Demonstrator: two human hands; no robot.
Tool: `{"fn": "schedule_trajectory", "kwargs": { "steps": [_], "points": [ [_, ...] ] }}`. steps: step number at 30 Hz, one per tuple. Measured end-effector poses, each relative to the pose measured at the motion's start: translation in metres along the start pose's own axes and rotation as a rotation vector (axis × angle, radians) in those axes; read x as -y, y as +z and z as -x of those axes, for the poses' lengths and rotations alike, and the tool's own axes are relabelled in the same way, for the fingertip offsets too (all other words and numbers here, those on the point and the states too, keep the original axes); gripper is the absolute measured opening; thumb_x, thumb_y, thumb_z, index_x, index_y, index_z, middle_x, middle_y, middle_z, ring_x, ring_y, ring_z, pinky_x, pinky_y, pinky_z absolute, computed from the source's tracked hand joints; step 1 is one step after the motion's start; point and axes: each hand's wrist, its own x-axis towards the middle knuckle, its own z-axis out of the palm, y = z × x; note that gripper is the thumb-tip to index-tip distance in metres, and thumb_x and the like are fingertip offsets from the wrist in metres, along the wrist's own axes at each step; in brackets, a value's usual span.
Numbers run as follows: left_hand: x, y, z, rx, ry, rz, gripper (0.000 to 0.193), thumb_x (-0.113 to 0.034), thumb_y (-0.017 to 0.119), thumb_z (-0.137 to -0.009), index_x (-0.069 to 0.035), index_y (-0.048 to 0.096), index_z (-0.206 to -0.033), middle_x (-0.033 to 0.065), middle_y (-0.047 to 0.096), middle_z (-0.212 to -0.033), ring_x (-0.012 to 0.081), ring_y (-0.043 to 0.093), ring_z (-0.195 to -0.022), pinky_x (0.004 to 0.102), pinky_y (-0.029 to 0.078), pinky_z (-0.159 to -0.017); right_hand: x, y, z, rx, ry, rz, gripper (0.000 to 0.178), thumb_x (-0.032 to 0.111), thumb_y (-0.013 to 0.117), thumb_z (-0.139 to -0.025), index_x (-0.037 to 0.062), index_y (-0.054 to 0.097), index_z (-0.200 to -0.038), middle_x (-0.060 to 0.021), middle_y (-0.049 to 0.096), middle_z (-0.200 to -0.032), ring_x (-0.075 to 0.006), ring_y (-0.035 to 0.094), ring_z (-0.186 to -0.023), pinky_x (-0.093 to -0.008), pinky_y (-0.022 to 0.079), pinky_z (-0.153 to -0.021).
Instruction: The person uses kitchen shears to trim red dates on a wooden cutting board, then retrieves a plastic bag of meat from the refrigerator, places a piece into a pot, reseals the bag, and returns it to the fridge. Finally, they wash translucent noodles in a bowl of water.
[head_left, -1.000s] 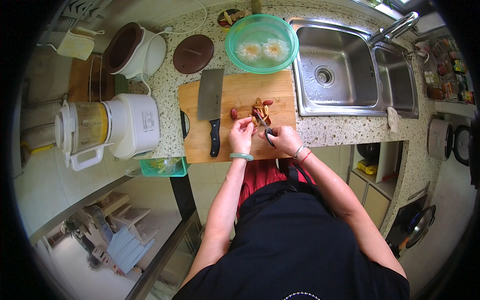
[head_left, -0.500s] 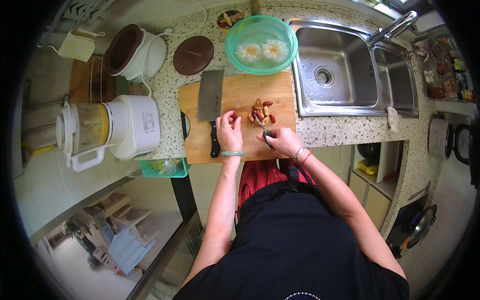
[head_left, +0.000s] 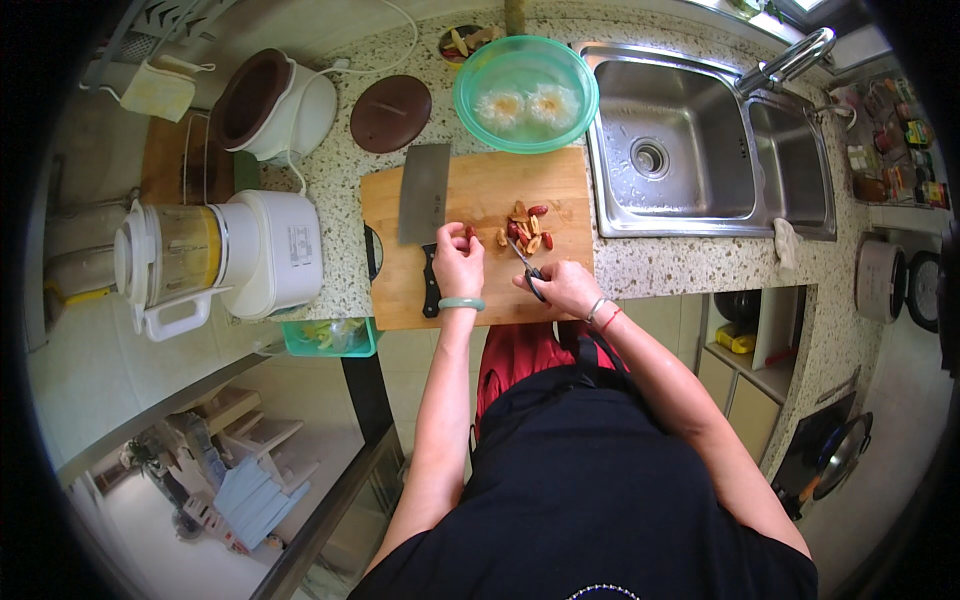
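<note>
My left hand (head_left: 459,268) is closed over the wooden cutting board (head_left: 480,180), pinching a red date (head_left: 470,231) at its fingertips. In my right hand (head_left: 568,291) is a pair of dark-handled scissors (head_left: 534,274), its blades pointing up and left toward a small pile of red dates (head_left: 533,242). Some of the pile looks cut open, with tan insides showing. Just left of my left hand, a cleaver (head_left: 424,195) lies flat, its black handle toward me.
Beyond the board stands a green bowl (head_left: 526,53) with two pale, frilly pieces in liquid. A steel sink (head_left: 680,215) is at the right. To the left are a brown lid (head_left: 391,113), a white cooker (head_left: 304,110) and a blender (head_left: 270,250). A green bin (head_left: 365,340) sits below.
The scissors and my right hand have drawn back slightly toward me from the dates. My left hand stays in nearly the same place with its date. The whole view has shifted a little.
</note>
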Motion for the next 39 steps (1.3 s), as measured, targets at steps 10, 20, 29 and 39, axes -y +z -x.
{"fn": "schedule_trajectory", "kwargs": {
  "steps": [10,20,29,39],
  "points": [
    [-0.020,-0.003,0.016,0.426,-0.337,0.908,0.028,-0.006,0.059,-0.093,0.002,0.054,-0.119,0.0137,0.064,-0.113,0.0222,0.066,-0.096,0.0358,0.057,-0.086,0.010,-0.005,0.009,-0.112,-0.076,-0.002,0.066,0.069,0.057,-0.078,0.0046,0.067,-0.088,-0.0204,0.068,-0.083,-0.0374,0.067,-0.084,-0.0452,0.052,-0.075],
    [-0.027,0.004,0.022,0.287,-0.392,0.935,0.025,-0.007,0.064,-0.091,0.003,0.057,-0.113,0.0124,0.065,-0.106,0.0203,0.066,-0.091,0.0326,0.058,-0.083,0.015,-0.007,0.015,-0.134,-0.052,0.082,0.064,0.070,0.056,-0.077,0.0078,0.064,-0.093,-0.0179,0.069,-0.087,-0.0368,0.067,-0.087,-0.0470,0.051,-0.077],
    [-0.024,0.008,0.025,0.288,-0.364,0.911,0.024,-0.006,0.065,-0.089,0.004,0.061,-0.111,0.0120,0.068,-0.101,0.0171,0.067,-0.085,0.0297,0.058,-0.078,0.018,-0.010,0.020,-0.100,-0.034,0.078,0.067,0.071,0.057,-0.076,0.0076,0.062,-0.098,-0.0182,0.069,-0.089,-0.0369,0.066,-0.089,-0.0469,0.051,-0.078],
    [-0.027,0.010,0.028,0.256,-0.352,0.877,0.023,-0.006,0.067,-0.088,0.005,0.063,-0.108,0.0126,0.068,-0.097,0.0172,0.067,-0.082,0.0304,0.059,-0.077,0.010,0.002,0.018,-0.189,-0.098,-0.001,0.061,0.065,0.060,-0.079,0.0054,0.068,-0.084,-0.0197,0.067,-0.075,-0.0383,0.066,-0.079,-0.0466,0.052,-0.072]
  ]
}}
